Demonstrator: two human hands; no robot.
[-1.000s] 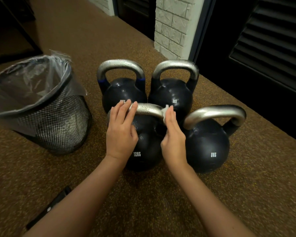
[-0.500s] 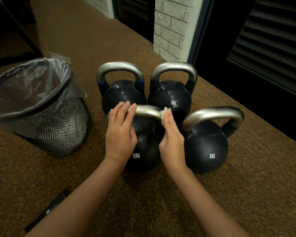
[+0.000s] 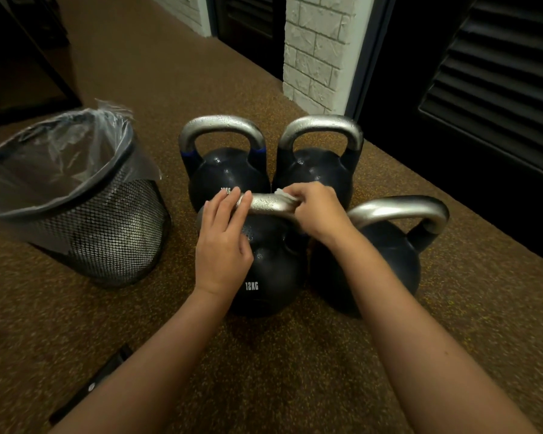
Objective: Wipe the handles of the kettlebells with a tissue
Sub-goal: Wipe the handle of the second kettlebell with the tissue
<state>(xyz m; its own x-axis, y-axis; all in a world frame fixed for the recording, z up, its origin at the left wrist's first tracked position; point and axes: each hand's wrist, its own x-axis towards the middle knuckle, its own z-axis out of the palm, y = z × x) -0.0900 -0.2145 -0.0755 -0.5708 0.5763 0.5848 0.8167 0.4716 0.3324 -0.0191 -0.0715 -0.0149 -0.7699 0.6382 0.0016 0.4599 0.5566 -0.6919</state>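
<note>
My right hand is curled over the right end of the handle of the near-left kettlebell, fingers bent and clamped on a white tissue that I press against the metal. Only a crumpled bit of the tissue shows, just past my knuckles on the far side of the bar. My left hand rests on the left end of the same handle, fingers straight and close together, laid flat over the bar with the fingertips pointing away from me; the thumb lies against the black ball below.

That handle's long axis runs left to right across my view, nearly level, with a short bare stretch of silver between my 2 hands. The ball under it reads 12KG in white.

4 kettlebells stand upright on the brown speckled floor, packed in 2 rows of 2. The near-right one touches or nearly touches the one I am working on, and its handle slants from near-left to far-right. The far-left one has blue bands at the base of its handle; the far-right one sits just beside it. Both their handles arch left to right.

To the left stands a black mesh bin lined with a clear plastic bag, well apart from the weights.
</note>
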